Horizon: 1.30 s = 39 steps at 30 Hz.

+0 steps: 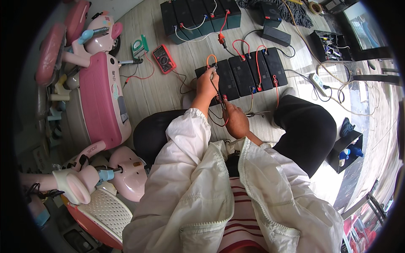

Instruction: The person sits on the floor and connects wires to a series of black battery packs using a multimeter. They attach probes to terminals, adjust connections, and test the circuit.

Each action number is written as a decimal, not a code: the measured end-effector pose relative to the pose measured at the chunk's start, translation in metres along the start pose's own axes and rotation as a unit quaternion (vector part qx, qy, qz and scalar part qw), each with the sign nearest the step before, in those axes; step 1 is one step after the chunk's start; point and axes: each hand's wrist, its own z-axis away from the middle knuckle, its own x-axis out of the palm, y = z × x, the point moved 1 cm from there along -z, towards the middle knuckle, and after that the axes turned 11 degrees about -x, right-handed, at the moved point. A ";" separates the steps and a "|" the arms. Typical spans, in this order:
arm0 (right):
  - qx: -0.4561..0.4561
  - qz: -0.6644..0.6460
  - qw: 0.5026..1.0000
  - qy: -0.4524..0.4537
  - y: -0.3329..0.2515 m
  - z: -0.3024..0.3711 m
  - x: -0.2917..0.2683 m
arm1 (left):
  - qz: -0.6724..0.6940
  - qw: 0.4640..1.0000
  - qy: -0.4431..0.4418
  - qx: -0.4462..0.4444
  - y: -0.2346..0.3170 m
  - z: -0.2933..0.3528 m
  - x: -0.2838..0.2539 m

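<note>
Several black batteries (240, 75) stand in a row on the floor in front of me, joined by red and orange wires. My left hand (207, 86) is closed around a multimeter probe at the top-end terminal of a battery on the row's left side. Closed too, my right hand (236, 119) holds another multimeter probe near a red terminal at the row's near edge; its tip is partly hidden. Thin black and red leads hang by both hands. To their left lies a red-cased multimeter (164, 59), its lead running toward the batteries; its reading is too small to tell.
Behind sits a second battery group (198, 21), with a black power adapter (276, 36) nearby. A green-cased device (139, 46) lies beside the multimeter. Pink scooters (103, 97) line the left. A white power strip (318, 83) and black box (345, 152) are at right.
</note>
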 end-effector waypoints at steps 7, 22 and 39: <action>-0.003 0.007 1.000 0.002 0.000 0.000 0.001 | 0.002 0.999 -0.026 -0.038 0.000 -0.001 -0.001; -0.004 0.006 1.000 0.002 0.000 0.000 0.002 | 0.013 1.000 -0.002 0.001 -0.005 -0.001 0.002; 0.003 -0.049 0.995 0.082 0.004 -0.002 -0.016 | 0.044 0.996 0.013 -0.083 0.006 0.000 0.001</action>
